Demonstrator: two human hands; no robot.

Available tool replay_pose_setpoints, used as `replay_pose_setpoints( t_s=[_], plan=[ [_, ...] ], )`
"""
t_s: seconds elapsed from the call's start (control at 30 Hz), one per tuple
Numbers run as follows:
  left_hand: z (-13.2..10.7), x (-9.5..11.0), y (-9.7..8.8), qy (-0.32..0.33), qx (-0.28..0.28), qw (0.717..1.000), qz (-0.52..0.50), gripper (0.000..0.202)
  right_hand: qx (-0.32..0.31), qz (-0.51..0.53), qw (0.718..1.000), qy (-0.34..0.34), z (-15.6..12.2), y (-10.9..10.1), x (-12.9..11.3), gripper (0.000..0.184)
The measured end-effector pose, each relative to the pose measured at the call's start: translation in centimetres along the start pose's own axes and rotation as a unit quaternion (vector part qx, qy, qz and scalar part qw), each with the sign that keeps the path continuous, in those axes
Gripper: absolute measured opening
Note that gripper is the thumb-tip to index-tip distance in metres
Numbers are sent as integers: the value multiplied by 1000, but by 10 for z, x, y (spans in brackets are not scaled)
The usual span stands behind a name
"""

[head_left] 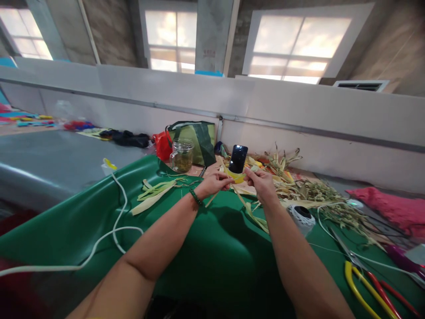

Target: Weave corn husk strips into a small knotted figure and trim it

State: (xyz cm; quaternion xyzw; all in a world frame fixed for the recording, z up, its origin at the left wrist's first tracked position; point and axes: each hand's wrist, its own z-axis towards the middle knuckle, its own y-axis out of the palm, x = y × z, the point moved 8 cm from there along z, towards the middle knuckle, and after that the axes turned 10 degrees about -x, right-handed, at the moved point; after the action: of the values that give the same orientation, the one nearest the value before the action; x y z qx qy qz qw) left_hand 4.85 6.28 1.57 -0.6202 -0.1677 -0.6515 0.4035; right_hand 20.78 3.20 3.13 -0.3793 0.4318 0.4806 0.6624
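A windowed wall (pixel 214 35) stands behind a green sheet (pixel 199 248), its near edge lost in shadow. Above it, the left hand (pixel 215 183) and right hand (pixel 261 183) pinch what seems a pale husk strip (pixel 239 179) between them, partly hidden.
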Motion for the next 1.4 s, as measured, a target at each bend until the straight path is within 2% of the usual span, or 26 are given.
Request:
replay_pose_setpoints(
  t_s=[0.1, 0.2, 0.27, 0.33, 0.37, 0.4, 0.43, 0.53, 0.6, 0.63, 0.7, 0.77, 0.83, 0.93, 1.03, 1.13, 1.27, 1.4],
  plan=[
    [1, 3, -2, 3, 18, 996, 92, 27, 13, 11, 1000, -16, 4, -9, 3, 52],
    [0, 7, -14, -1, 68, 977, 200, 28, 70, -134, 984, -89, -1, -21, -12, 46],
    [-2, 10, -23, -6, 109, 956, 274, 27, 105, -286, 939, -163, -10, -20, -31, 38],
    [-3, 11, -28, -12, 134, 935, 328, 26, 88, -394, 891, -208, -18, -6, -43, 32],
    [-4, 12, -29, -11, 142, 927, 348, 26, 64, -416, 882, -211, -19, 2, -45, 32],
    [-5, 14, -28, -6, 149, 919, 366, 25, 37, -415, 887, -200, -20, 9, -44, 34],
    [-5, 16, -26, 2, 153, 911, 384, 24, 9, -393, 903, -173, -19, 15, -41, 39],
    [-7, 22, -13, 33, 145, 887, 436, 26, -116, -232, 966, -9, -15, 35, -13, 64],
    [-7, 25, -5, 48, 135, 875, 462, 26, -204, -109, 968, 99, -21, 53, 5, 68],
    [-8, 27, -2, 58, 135, 871, 470, 23, -232, -63, 962, 130, -24, 60, 9, 64],
    [-9, 31, -1, 82, 147, 863, 476, 21, -256, -3, 955, 149, -28, 66, 11, 49],
    [-10, 34, -3, 105, 165, 861, 470, 22, -252, 30, 955, 150, -29, 66, 10, 35],
    [-11, 34, -10, 116, 184, 871, 441, 24, -244, 51, 956, 157, -29, 64, 11, 29],
    [-12, 28, -20, 125, 199, 907, 350, 27, -255, 74, 950, 165, -29, 62, 11, 30],
    [-10, 24, -26, 149, 195, 935, 255, 29, -256, 67, 955, 137, -25, 56, 7, 37],
    [-6, 16, -29, 154, 190, 959, 143, 28, -230, 35, 966, 108, -21, 48, 3, 39],
    [3, 5, -23, 119, 133, 984, 11, 31, -178, 19, 981, 79, -19, 42, -1, 37],
    [4, 6, -12, 96, 58, 994, -15, 30, -138, 16, 989, 59, -18, 42, -2, 36]
  ],
)
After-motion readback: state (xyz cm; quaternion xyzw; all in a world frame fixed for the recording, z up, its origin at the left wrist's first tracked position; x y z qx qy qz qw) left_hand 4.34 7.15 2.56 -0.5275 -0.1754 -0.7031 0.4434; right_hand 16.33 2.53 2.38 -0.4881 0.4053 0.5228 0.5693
